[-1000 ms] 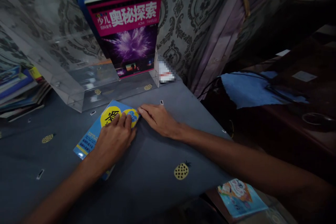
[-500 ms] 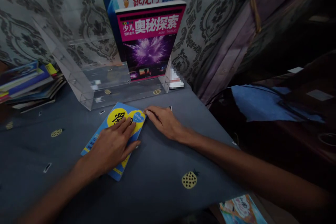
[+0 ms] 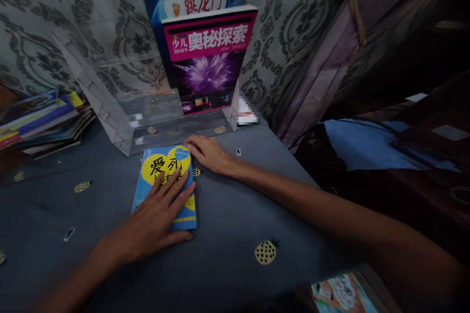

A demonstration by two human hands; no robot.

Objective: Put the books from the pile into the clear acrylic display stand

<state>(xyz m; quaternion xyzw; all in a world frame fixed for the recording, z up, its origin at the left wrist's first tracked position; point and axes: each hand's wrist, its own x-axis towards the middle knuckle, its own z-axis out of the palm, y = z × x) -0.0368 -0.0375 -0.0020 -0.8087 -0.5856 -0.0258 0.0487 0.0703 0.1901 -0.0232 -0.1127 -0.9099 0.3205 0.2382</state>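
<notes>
Left hand (image 3: 156, 217): spread flat on book (image 3: 166, 162) | right hand (image 3: 211, 154): half-curled at book corner, grip unclear | stand (image 3: 121, 138): beyond hands

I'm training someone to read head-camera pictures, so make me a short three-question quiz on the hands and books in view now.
1. True or false: the left hand lies over the cover of the blue-and-yellow book.
2. Fill in: seen from the camera, the fingertips of the right hand are at that book's far ____ corner.
3. At the clear stand, which upright book is in front?
A) the blue book with red writing
B) the pink-and-purple book
C) neither

Key: 1. True. 2. Right. 3. B.
</notes>
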